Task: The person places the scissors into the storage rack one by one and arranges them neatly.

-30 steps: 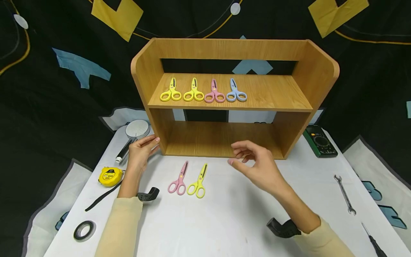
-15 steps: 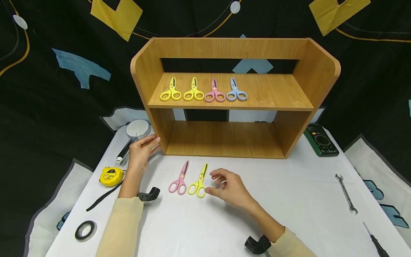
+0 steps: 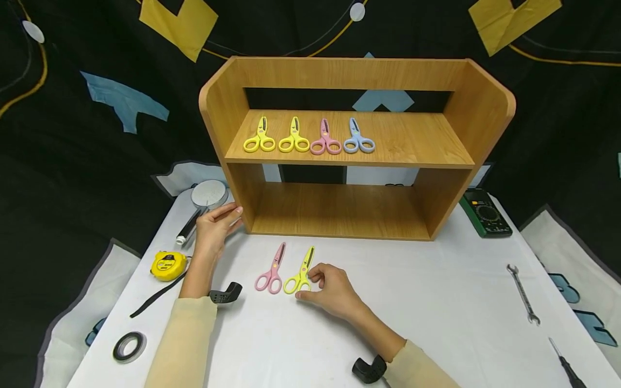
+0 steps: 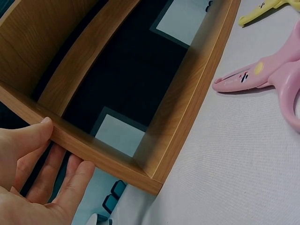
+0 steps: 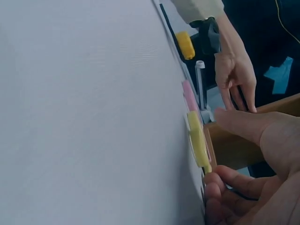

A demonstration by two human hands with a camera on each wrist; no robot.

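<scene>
— White worktop (image 3: 436,302) under a wooden shelf unit (image 3: 356,148), black patterned cloth behind. Right of the shelf unit?

— Green multimeter (image 3: 485,213) against its right foot; farther right and nearer, a wrench (image 3: 522,293) and a screwdriver (image 3: 565,365).

— Left of it?

— Shower head (image 3: 202,203) just beside the left wall, then a yellow tape measure (image 3: 167,265) and a roll of black tape (image 3: 128,346) farther out and nearer.

— On the upper board of the shelf unit?

— Four small scissors in a row toward its left half: two yellow (image 3: 259,137) (image 3: 294,137), one pink (image 3: 325,139), one blue (image 3: 358,138). Nothing seen on the lower board.

— Left hand (image 3: 213,229)?

— Laid against the lower left corner of the shelf unit, fingers (image 4: 75,180) straight and close together along the wood, thumb on the front edge. Touching only, nothing gripped.

— In front of the shelf unit?

— Pink scissors (image 3: 271,269) and yellow scissors (image 3: 301,274) side by side on the worktop, blades toward the shelf unit, handles away from it.

— Right hand (image 3: 330,291)?

— Down on the worktop in front of the shelf unit, at the handle loops of the yellow scissors. Fingers curled, fingertips (image 5: 215,180) at the right loop, thumb at the bottom of that loop. Closed pinch or mere contact: cannot tell. Scissors flat on the worktop, not lifted.

— Pink scissors touched?

— No, lying apart, just left of the yellow ones.
</scene>
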